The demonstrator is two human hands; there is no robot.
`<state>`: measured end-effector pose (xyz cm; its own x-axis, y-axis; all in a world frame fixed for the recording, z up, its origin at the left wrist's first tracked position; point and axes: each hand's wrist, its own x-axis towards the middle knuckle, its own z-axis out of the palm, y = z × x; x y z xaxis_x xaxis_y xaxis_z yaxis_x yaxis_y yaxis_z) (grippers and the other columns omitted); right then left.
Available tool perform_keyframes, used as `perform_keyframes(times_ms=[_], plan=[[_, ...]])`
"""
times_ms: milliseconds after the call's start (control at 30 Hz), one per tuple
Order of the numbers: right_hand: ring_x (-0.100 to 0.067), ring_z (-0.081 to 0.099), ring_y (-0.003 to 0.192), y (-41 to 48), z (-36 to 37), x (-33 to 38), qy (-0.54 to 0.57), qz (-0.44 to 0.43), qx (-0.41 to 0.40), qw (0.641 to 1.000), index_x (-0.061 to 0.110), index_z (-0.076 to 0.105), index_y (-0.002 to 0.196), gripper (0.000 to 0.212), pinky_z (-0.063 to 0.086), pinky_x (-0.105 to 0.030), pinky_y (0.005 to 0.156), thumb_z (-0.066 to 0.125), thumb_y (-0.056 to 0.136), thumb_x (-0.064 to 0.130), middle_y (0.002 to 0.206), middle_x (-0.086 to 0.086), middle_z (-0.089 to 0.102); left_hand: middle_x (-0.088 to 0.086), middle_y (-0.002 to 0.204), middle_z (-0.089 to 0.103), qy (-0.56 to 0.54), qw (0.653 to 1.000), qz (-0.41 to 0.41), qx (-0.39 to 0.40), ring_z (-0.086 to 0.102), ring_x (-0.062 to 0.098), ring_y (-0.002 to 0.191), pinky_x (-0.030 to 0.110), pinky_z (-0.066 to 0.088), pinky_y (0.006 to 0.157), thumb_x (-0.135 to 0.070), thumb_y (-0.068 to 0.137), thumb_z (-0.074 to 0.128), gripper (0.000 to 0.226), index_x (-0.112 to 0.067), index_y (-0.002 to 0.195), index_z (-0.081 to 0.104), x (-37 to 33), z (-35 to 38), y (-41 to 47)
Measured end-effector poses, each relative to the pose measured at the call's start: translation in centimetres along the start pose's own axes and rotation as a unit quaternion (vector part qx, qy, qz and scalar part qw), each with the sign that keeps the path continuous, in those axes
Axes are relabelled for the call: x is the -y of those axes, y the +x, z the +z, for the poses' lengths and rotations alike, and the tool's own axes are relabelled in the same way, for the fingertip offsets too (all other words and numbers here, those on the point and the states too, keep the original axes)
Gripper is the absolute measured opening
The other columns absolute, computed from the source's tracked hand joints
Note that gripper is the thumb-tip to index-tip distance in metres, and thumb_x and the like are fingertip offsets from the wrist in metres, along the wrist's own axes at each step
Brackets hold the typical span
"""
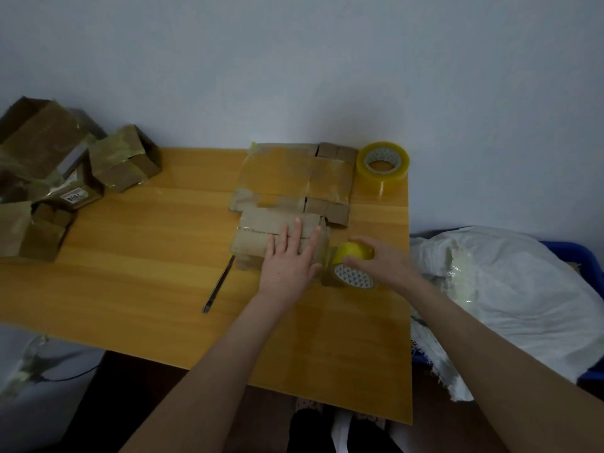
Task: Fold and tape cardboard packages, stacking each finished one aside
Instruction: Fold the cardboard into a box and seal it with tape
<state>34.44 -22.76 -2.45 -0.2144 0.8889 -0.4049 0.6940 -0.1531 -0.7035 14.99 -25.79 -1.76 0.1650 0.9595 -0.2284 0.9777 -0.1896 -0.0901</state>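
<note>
Flat brown cardboard pkg (pixel 261 223) lies w/ yellow tape roll (pixel 353 273) just beside rt edge.

I see a thin metal tool (pixel 218 284) lying flat on the wooden table (pixel 130 273), angled toward its front edge. Just off the right edge, a crumpled white sack (pixel 510 289) fills a blue bin (pixel 591 374).

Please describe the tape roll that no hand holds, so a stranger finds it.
Start at the wooden table and go to its far right corner. The tape roll lies flat there, just right of the flattened cardboard. Unlike the other roll, which the right hand grips, no hand touches it.
</note>
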Motion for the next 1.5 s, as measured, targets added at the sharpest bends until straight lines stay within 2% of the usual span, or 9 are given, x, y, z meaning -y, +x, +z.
perform_keyframes(times_ms=[200, 333, 600, 733, 867, 1000, 1100, 1300, 1500], plan=[[-0.013, 0.052, 0.099, 0.5, 0.8, 0.4, 0.034, 0.030, -0.026, 0.999, 0.029, 0.060, 0.127, 0.041, 0.047, -0.029, 0.079, 0.058, 0.091, 0.048, 0.128, 0.000, 0.058, 0.014, 0.157, -0.019, 0.005, 1.000, 0.008, -0.001, -0.012, 0.034, 0.146, 0.048, 0.000, 0.118, -0.049, 0.101, 0.022, 0.067, -0.028, 0.148, -0.019, 0.5, 0.3, 0.2], [-0.019, 0.055, 0.108, 0.6, 0.5, 0.7, -0.034, 0.045, -0.039, 0.998, 0.032, 0.059, 0.126, 0.040, 0.049, -0.035, 0.087, 0.058, 0.089, 0.048, 0.130, 0.001, 0.057, 0.014, 0.158, -0.018, 0.018, 1.000, 0.019, -0.003, -0.009, 0.034, 0.146, 0.049, 0.003, 0.119, -0.048, 0.101, 0.020, 0.065, -0.025, 0.150, -0.017, 1.0, 0.2, 0.2], [-0.021, 0.058, 0.100, 0.1, 2.1, 0.5, -0.046, 0.079, -0.062, 0.994, 0.039, 0.057, 0.126, 0.033, 0.044, -0.029, 0.067, 0.052, 0.094, 0.047, 0.133, 0.001, 0.055, 0.006, 0.160, -0.012, 0.021, 0.999, 0.022, -0.022, -0.002, 0.032, 0.147, 0.046, 0.005, 0.120, -0.047, 0.101, 0.020, 0.063, -0.026, 0.150, -0.013, 1.1, 0.2, -0.1], [-0.017, 0.058, 0.089, -0.1, 2.8, 0.8, -0.020, 0.095, -0.104, 0.990, 0.033, 0.064, 0.117, 0.027, 0.041, -0.028, 0.065, 0.051, 0.096, 0.044, 0.120, 0.002, 0.062, 0.003, 0.160, 0.004, -0.056, 0.995, 0.020, -0.083, 0.009, 0.030, 0.147, 0.043, 0.009, 0.120, -0.042, 0.100, 0.037, 0.061, -0.030, 0.152, 0.008, 1.0, 0.8, -0.6], [-0.007, 0.050, 0.061, 0.3, 3.5, 1.6, 0.010, 0.111, -0.127, 0.986, 0.027, 0.067, 0.115, 0.028, 0.041, -0.027, 0.055, 0.052, 0.096, 0.042, 0.088, 0.004, 0.060, 0.006, 0.153, 0.033, -0.266, 0.945, -0.015, -0.191, 0.028, 0.022, 0.142, 0.041, 0.021, 0.116, -0.045, 0.087, 0.058, 0.063, -0.020, 0.143, 0.042, 2.4, 1.3, -2.6], [-0.002, 0.048, 0.056, 1.2, 4.8, 2.1, 0.037, 0.112, -0.134, 0.984, 0.021, 0.067, 0.116, 0.029, 0.042, -0.025, 0.053, 0.054, 0.097, 0.037, 0.086, 0.005, 0.060, 0.009, 0.116, 0.054, -0.344, 0.863, -0.217, -0.300, 0.056, 0.023, 0.106, 0.035, 0.050, 0.086, -0.023, 0.093, 0.056, 0.028, -0.005, 0.116, 0.056, 5.4, 3.3, -4.8], [-0.005, 0.049, 0.057, 1.6, 5.4, 2.1, 0.025, 0.116, -0.137, 0.983, 0.020, 0.068, 0.116, 0.029, 0.039, -0.025, 0.049, 0.054, 0.096, 0.037, 0.106, 0.000, 0.069, 0.011, 0.115, 0.051, -0.304, 0.876, -0.327, -0.183, 0.054, 0.026, 0.103, 0.032, 0.046, 0.078, -0.016, 0.091, 0.060, 0.032, -0.004, 0.119, 0.051, 9.1, 6.3, -5.1], [-0.015, 0.055, 0.080, 1.9, 6.0, 1.8, 0.044, 0.116, -0.153, 0.980, 0.016, 0.070, 0.112, 0.027, 0.045, -0.029, 0.070, 0.059, 0.094, 0.033, 0.117, -0.003, 0.067, 0.014, 0.125, 0.050, -0.246, 0.897, -0.367, 0.016, 0.051, 0.032, 0.112, 0.042, 0.046, 0.085, -0.025, 0.097, 0.052, 0.036, -0.006, 0.126, 0.044, 13.2, 10.5, -3.5], [-0.018, 0.060, 0.094, 1.9, 5.9, 1.7, 0.068, 0.117, -0.159, 0.978, 0.017, 0.072, 0.107, 0.024, 0.043, -0.027, 0.071, 0.060, 0.093, 0.033, 0.112, -0.002, 0.069, 0.019, 0.111, 0.056, -0.317, 0.868, -0.383, -0.012, 0.055, 0.034, 0.099, 0.037, 0.042, 0.074, -0.006, 0.095, 0.046, 0.018, 0.001, 0.111, 0.051, 10.9, 10.0, -6.2]])
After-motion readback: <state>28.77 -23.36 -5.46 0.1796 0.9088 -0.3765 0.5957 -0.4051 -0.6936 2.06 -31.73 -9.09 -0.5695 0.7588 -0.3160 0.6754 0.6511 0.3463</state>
